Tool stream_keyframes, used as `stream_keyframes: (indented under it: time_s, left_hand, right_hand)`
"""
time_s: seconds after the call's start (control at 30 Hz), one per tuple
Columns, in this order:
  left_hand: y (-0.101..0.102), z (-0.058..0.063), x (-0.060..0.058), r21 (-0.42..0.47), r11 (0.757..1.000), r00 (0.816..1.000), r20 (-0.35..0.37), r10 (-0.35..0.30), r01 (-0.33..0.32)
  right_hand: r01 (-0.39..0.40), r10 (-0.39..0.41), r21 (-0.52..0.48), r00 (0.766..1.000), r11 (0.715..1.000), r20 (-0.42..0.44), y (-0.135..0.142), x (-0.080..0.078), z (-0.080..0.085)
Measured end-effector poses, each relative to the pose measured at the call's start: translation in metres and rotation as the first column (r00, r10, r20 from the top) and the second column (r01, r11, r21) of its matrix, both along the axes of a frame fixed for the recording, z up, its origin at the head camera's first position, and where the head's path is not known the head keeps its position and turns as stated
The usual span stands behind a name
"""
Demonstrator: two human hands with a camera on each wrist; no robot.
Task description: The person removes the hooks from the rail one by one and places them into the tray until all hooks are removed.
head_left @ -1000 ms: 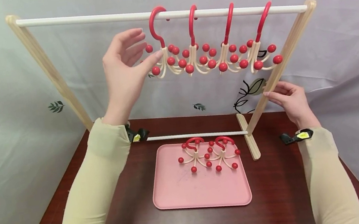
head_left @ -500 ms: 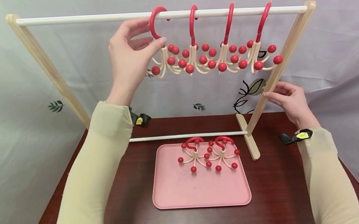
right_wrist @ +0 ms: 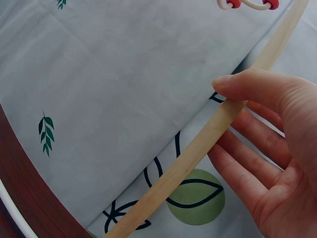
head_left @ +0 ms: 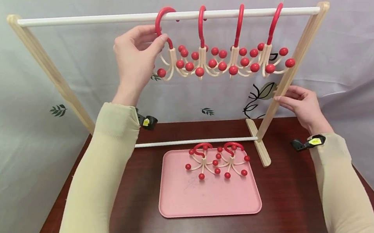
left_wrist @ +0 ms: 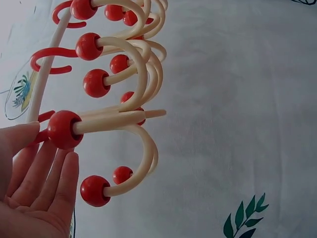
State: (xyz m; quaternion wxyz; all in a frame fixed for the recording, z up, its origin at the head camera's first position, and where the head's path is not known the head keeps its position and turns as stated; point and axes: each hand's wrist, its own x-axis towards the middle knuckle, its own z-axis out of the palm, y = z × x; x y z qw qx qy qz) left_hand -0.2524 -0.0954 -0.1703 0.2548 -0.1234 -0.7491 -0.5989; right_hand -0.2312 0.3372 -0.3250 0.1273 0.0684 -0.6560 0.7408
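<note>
Several hangers with red hooks and cream arms tipped with red balls hang from the white rail (head_left: 96, 19) of a wooden rack. My left hand (head_left: 136, 58) pinches the red hook of the leftmost hanger (head_left: 173, 61) between thumb and fingers, just below the rail. In the left wrist view, the thumb and fingers of that left hand (left_wrist: 44, 183) meet at the hook, partly hidden by a red ball. My right hand (head_left: 304, 105) grips the rack's right post (head_left: 283, 80), the thumb in front and the fingers behind the wood (right_wrist: 193, 148).
A pink tray (head_left: 205, 200) lies on the dark red table (head_left: 145, 232), with two more hangers (head_left: 203, 162) at its back. Behind the tray runs the rack's lower white bar (head_left: 176, 143). A patterned cloth (head_left: 188, 100) forms the backdrop.
My left hand has moved right and up from beside the leftmost hanger to its hook and now pinches it. That hanger has shifted slightly. My right hand stays on the post.
</note>
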Motion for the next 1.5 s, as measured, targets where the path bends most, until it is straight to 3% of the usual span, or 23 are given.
stream_keyframes:
  time_s: [0.4,0.97,1.3,1.5]
  left_hand:
    - [0.003,0.001,0.005,0.043,0.999,0.998,-0.057,0.018,-0.016]
    - [0.001,0.01,0.023,0.13,0.991,0.985,-0.166,0.054,-0.032]
    - [-0.012,0.008,0.02,0.173,0.984,0.969,-0.231,0.089,-0.049]
    - [-0.024,0.01,0.025,0.21,0.977,0.96,-0.261,0.101,-0.045]
  right_hand:
    - [-0.006,0.006,-0.003,1.0,1.0,-0.004,0.001,-0.001,-0.001]
    - [-0.006,0.006,-0.006,1.0,1.0,-0.021,0.001,-0.001,-0.001]
    - [0.0,0.0,-0.004,1.0,1.0,-0.007,0.001,0.0,-0.001]
    - [0.003,-0.003,-0.016,1.0,1.0,-0.004,0.0,0.001,0.001]
